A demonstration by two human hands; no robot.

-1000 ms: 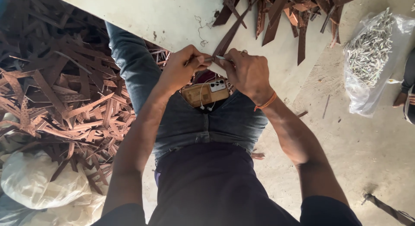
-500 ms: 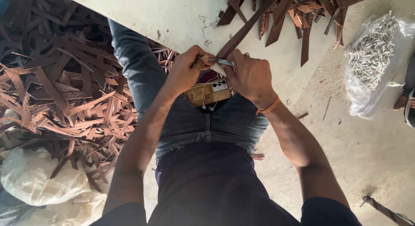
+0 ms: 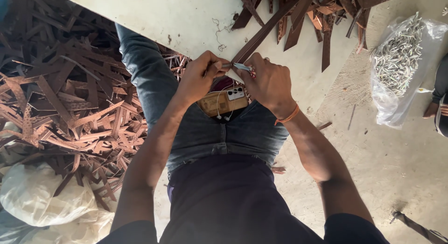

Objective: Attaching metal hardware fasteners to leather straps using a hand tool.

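**Hands pinched together on a brown strap at the bench edge**

Hands are seen meeting just above the lap, right at the near edge of the pale bench (image 3: 177,20). The left hand (image 3: 198,78) is curled tight, its fingers (image 3: 215,65) pinched on a small metal piece (image 3: 240,66) at the end of a long brown strap (image 3: 263,33). The right hand (image 3: 268,83) is closed from the other side, its fingers pressed on the same strap end, so the two hands are touching or very nearly so. An orange band (image 3: 288,117) is worn on the right wrist.

The strap is stretched away from the hands, slanting up and to the right across the bench, where it is lost among a heap of cut brown straps (image 3: 322,10). A phone (image 3: 223,101) with white earphone wire is laid on the lap, just under the hands, against blue jeans (image 3: 224,132).

To the left, on the floor, a big pile of brown strap offcuts (image 3: 65,104) is spread out, with white sacks (image 3: 44,197) below it. To the right, well apart from the hands, a clear plastic bag of small metal parts (image 3: 399,62) is set on the concrete floor (image 3: 396,169). Whether the metal piece is clipped to the strap cannot be told.
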